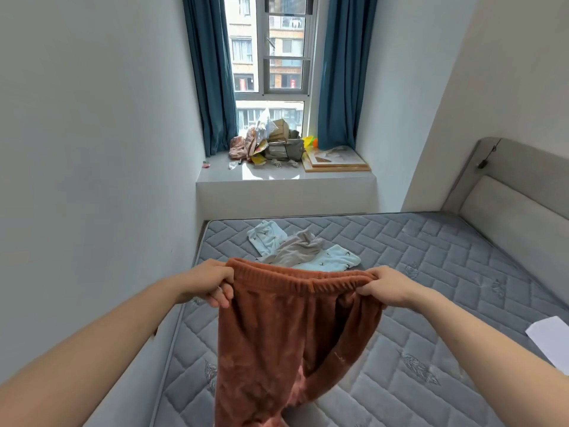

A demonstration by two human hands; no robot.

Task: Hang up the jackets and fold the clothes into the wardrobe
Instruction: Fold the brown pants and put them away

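Observation:
A pair of rust-brown fleece trousers [292, 334] hangs in the air over the near part of the bed, legs trailing down out of view. My left hand [212, 283] grips the left end of the elastic waistband. My right hand [383, 286] grips the right end, and the waistband is stretched between them. Further back on the grey quilted mattress [415, 272] lie a beige garment [295, 246] and a pale blue-white patterned garment [326, 258], crumpled together.
A white sheet [551, 337] lies at the mattress's right edge. The padded headboard [508, 217] runs along the right. A white wall stands close on the left. The window sill [277, 174] beyond the bed holds bags, boxes and a framed picture, between blue curtains.

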